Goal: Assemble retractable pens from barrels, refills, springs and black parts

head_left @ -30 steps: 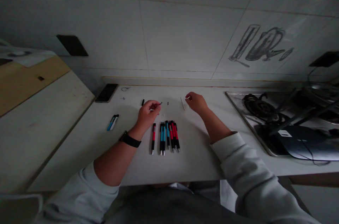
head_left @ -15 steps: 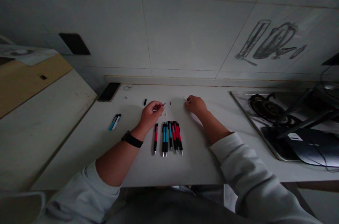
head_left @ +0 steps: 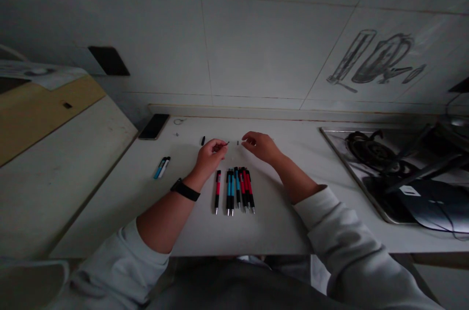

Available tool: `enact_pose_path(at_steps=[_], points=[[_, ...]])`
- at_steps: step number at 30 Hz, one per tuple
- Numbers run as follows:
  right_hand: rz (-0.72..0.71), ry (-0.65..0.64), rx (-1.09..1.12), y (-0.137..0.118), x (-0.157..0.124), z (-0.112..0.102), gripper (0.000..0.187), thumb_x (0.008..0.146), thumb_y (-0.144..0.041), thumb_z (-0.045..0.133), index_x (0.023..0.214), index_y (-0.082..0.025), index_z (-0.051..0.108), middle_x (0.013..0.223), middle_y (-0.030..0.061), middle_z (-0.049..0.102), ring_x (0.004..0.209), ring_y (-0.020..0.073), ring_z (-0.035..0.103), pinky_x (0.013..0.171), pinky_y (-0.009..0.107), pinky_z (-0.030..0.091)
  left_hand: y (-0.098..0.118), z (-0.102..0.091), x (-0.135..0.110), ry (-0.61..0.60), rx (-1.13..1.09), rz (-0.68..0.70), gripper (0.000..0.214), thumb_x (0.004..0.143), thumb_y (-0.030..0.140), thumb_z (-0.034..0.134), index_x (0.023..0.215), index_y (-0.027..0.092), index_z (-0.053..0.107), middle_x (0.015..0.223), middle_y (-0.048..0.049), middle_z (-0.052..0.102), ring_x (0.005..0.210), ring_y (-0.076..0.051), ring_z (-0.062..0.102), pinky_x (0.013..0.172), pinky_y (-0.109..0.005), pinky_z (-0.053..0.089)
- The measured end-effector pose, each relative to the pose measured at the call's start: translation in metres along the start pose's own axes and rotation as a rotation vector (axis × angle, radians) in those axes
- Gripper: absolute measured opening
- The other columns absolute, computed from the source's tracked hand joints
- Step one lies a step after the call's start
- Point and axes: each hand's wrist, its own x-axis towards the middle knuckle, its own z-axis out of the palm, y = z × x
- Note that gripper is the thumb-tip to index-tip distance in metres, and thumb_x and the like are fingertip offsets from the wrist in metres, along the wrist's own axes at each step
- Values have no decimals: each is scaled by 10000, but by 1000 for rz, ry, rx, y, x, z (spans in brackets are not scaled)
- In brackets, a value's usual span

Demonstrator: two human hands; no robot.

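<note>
Centre of frame: left hand [head_left: 210, 153] pinched on a small dark part [head_left: 228, 143] | just right: right hand [head_left: 261, 146] curled near a tiny dark piece [head_left: 238, 143], grip unclear | lower centre: red and blue pens [head_left: 238, 190] on counter [head_left: 271, 232]

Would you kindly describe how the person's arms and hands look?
Pale grey, creased sleeves stop partway along the forearms. A black watch-like band circles the left wrist; no band shows on the right wrist. The left hand and right hand are ungloved.

dim, grey light | dark corners | soft shadows on counter [head_left: 278, 224] | faint glare on wall [head_left: 256, 46] | edges stretched
</note>
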Motion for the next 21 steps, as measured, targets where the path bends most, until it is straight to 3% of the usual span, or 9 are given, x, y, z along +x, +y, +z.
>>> enact_pose_path(at_steps=[2, 6, 14, 18, 21], points=[[-91, 21, 176, -15, 1, 10, 199, 939, -376, 652, 1083, -263, 731, 956, 46, 752, 823, 186, 669, 799, 317, 500, -1, 1, 1, -9, -5, -4, 203, 831, 368, 720, 925, 189, 702, 815, -23, 654, 696, -135, 610, 588, -228, 535], [-97, 98, 359, -33, 6, 27, 158, 919, -384, 647, 999, -270, 720, 950, 28, 747, 823, 174, 666, 806, 314, 507, -1, 1, 1, -13, -3, 19, 194, 852, 371, 706, 933, 195, 700, 830, -25, 674, 695, -136, 625, 606, -237, 533], [-54, 33, 506, -28, 22, 34, 182, 865, -420, 654, 885, -246, 702, 827, 15, 710, 753, 168, 628, 749, 316, 495, 0, 1, 1, -11, 2, 42, 184, 852, 356, 717, 942, 195, 707, 841, -29, 678, 720, -141, 631, 599, -235, 540], [30, 48, 470, -10, 35, 18, 185, 855, -416, 658, 889, -241, 706, 829, 31, 713, 707, 175, 620, 704, 327, 501, -3, 1, 3, -12, -10, 24, 192, 840, 345, 715, 954, 190, 710, 842, -31, 666, 735, -146, 621, 584, -231, 546], [131, 38, 247, 5, 44, 7, 108, 838, -340, 685, 841, -237, 717, 823, 44, 726, 712, 188, 639, 718, 332, 504, -3, 1, 3, -17, -25, 16, 197, 833, 345, 712, 949, 186, 702, 836, -31, 652, 748, -148, 610, 580, -229, 548]])
